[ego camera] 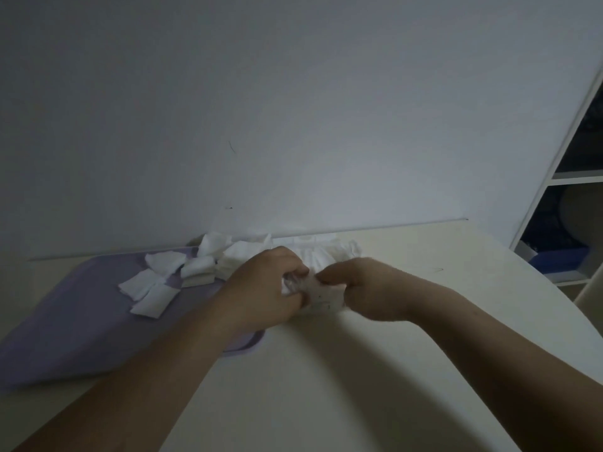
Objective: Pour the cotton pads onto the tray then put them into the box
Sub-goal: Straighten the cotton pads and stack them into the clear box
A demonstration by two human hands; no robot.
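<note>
Hands: left hand [261, 288] and right hand [368, 288] are both gripping a speckled white packet [321, 296] between them, just above the counter [326, 386].
Pads: cotton pads [146, 285] are lying scattered on the purple tray [65, 321], toward its far end, left of the hands.

Both forearms outstretched, left hand [261, 288] and right hand [372, 290] close together, fingers [329, 275] curled on one speckled box [321, 296].

A dim room: bare grey wall [293, 109], cream table [326, 370], white shelving [564, 177] at right.
</note>
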